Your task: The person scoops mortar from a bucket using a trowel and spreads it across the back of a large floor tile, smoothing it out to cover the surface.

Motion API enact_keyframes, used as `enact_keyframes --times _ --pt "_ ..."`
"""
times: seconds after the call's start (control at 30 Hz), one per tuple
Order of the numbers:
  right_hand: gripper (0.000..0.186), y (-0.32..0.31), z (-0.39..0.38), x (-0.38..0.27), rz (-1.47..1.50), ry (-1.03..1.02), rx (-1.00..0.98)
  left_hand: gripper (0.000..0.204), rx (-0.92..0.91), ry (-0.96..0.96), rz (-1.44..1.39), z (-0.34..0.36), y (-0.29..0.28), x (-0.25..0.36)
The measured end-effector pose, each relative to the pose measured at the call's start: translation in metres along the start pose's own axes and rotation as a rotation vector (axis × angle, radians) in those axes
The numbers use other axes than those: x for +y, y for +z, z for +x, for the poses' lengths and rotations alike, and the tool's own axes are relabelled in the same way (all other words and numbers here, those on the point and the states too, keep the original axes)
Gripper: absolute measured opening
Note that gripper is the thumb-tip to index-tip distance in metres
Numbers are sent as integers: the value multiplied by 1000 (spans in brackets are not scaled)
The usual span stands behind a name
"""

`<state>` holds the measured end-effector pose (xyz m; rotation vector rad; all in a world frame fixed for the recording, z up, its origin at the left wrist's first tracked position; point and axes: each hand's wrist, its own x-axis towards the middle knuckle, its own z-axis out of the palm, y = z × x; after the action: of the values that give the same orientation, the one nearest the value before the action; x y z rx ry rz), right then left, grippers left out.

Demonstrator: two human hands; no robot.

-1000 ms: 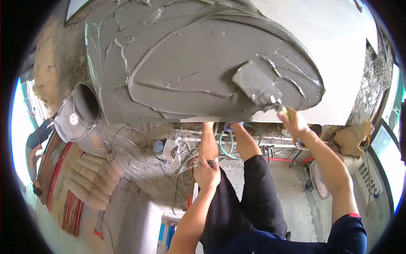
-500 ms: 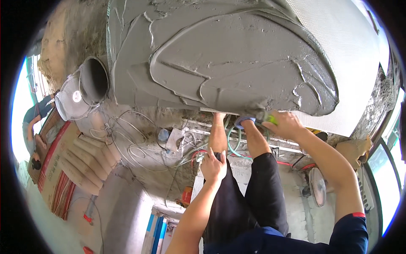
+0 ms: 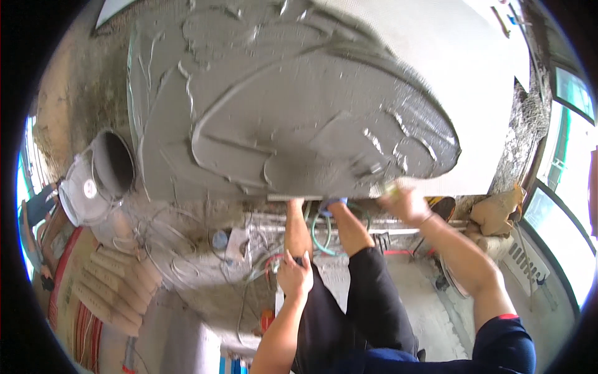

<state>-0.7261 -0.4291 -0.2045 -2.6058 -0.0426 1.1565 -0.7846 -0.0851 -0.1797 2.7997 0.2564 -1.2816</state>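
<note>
We have our right grip (image 3: 405, 204) clamped on the trowel handle (image 3: 387, 187) beside grey mortar (image 3: 293, 118); our left grip (image 3: 295, 275), fingers apart, is at our black trouser leg (image 3: 322, 311).

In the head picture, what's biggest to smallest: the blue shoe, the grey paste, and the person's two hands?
1. Grey paste, by far
2. Right hand and left hand: too alike to rank
3. Blue shoe

The long ridge (image 3: 240, 145) in the grey paste (image 3: 286, 106) is shorter at its 3 o'clock end than a second ago, and the left hand (image 3: 294, 278), curled then, now stretches toward 12 o'clock.
</note>
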Motion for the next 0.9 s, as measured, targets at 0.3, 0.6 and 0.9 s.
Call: enact_keyframes --times 0.3,0.6,0.9 --pt "38 -81 128 -84 311 13 269 65 -35 22 10 5 -5 -7" --pt "38 -108 110 74 544 558 791 62 -18 48 2 17 -20 -8" --pt "48 -103 152 -42 1577 475 646 67 -118 51 -25 30 -47 -19"
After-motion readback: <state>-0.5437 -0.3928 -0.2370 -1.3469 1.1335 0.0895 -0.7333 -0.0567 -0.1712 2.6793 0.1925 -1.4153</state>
